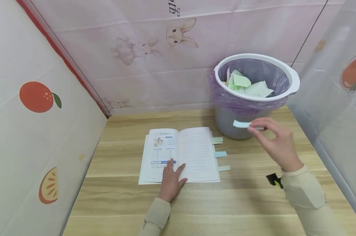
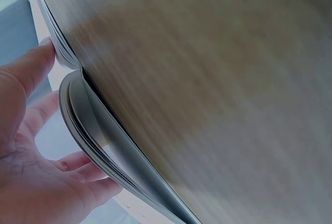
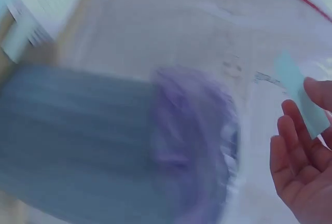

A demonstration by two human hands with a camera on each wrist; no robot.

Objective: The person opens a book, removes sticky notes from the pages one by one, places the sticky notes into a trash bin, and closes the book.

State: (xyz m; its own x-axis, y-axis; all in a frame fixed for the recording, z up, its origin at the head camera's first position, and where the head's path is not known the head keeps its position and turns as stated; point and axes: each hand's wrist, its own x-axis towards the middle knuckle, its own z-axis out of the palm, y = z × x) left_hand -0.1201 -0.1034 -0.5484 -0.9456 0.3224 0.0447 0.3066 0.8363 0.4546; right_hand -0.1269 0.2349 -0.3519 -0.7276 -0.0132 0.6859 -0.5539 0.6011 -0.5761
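Note:
An open book (image 1: 195, 154) lies on the wooden table, with several green and blue paper tabs (image 1: 220, 154) sticking out past its right edge. My left hand (image 1: 171, 181) rests on the lower part of the book near the spine, fingers spread. In the left wrist view the thumb and fingers of that hand (image 2: 49, 167) lie against the pages at the book's lower edge. My right hand (image 1: 276, 142) pinches a light blue sticky note strip (image 1: 241, 124) between thumb and fingers, raised in front of the bin. The right wrist view shows the strip (image 3: 301, 97) in the fingers too.
A grey bin (image 1: 235, 123) with a white rim and purple liner (image 1: 222, 93) stands at the back right. Crumpled green and pale papers (image 1: 243, 82) lie inside it. A small black object (image 1: 273, 179) is beside the right sleeve. Printed sheets wall the table's back and sides.

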